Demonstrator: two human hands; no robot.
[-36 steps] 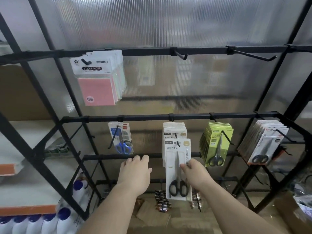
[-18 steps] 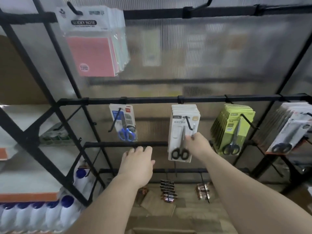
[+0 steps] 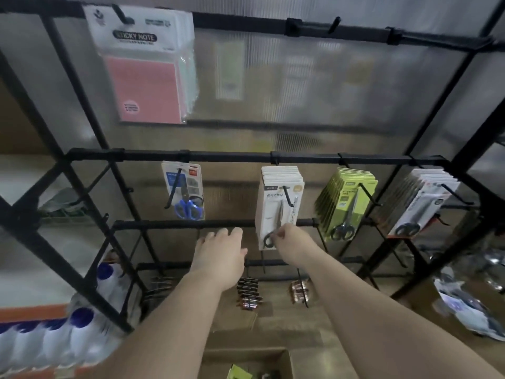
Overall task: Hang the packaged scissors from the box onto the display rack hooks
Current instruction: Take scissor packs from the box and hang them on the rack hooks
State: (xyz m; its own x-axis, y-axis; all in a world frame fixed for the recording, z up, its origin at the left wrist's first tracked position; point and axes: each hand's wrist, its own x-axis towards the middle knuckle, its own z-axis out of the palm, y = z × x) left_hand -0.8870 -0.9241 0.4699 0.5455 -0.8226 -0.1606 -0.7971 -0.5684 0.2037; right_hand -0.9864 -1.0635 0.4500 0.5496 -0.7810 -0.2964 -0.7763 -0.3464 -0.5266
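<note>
Since earlier, the pack (image 3: 273, 212) has been hung on the middle-rail hook (image 3: 287, 196); its base is pinched by the right hand (image 3: 291, 242), the left hand (image 3: 221, 250) held open. Seating is checked before release.

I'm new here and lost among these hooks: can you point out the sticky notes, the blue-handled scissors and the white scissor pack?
sticky notes (image 3: 144, 80): head view, on the pink pad.
blue-handled scissors (image 3: 187, 209): head view, on the blue handles.
white scissor pack (image 3: 269, 212): head view, on the front card.
</note>
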